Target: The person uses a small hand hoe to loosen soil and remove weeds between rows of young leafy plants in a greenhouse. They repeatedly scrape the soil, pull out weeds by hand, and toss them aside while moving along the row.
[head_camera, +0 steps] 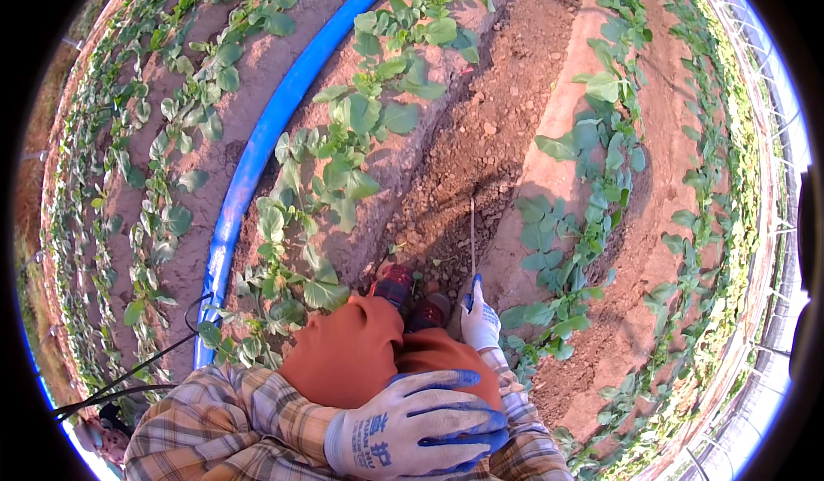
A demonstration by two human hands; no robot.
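My left hand (421,423), in a white work glove with blue-coated fingers, lies palm down over my bent knees, fingers slightly spread and pointing right. My right hand (480,320), gloved the same way, reaches forward beside my right foot and is closed around the near end of a thin rod (473,233). The rod points away from me; its far end is at the crumbly soil of the furrow (489,127). Leafy green seedlings (579,223) grow just right of the rod, and another row of leafy plants (360,120) stands to the left.
A blue hose (277,104) runs lengthwise along the left. Past it grow more rows of leafy plants (174,217). Black cords (129,375) cross at the lower left. My shoes (394,285) stand in the furrow. A framed greenhouse wall (782,159) curves along the right.
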